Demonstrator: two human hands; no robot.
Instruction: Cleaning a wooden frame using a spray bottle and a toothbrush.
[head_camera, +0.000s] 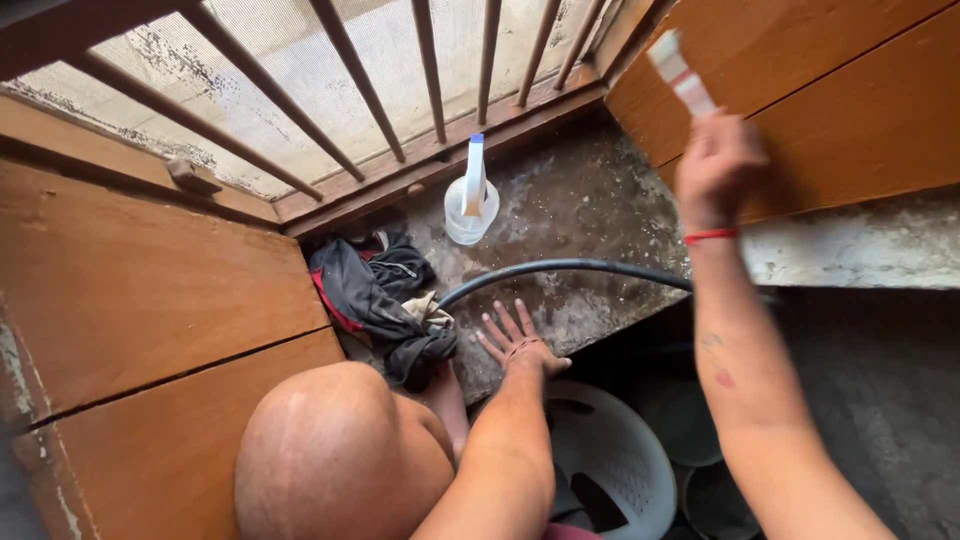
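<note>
While the right hand (718, 165) clamps a blurred white and red brush (680, 73) against the wooden shutter (850, 110) at upper right, the left hand (518, 345) lies flat, fingers spread, on the stained stone sill (590, 215) at centre, below a black hose (560, 268), a spray bottle (472, 200) and dark rags (375, 290).

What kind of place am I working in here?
Probably a worn window recess in an old house: a barred window, open wooden shutters and a stained stone sill carrying a spray bottle. Your right hand holds a brush.
</note>
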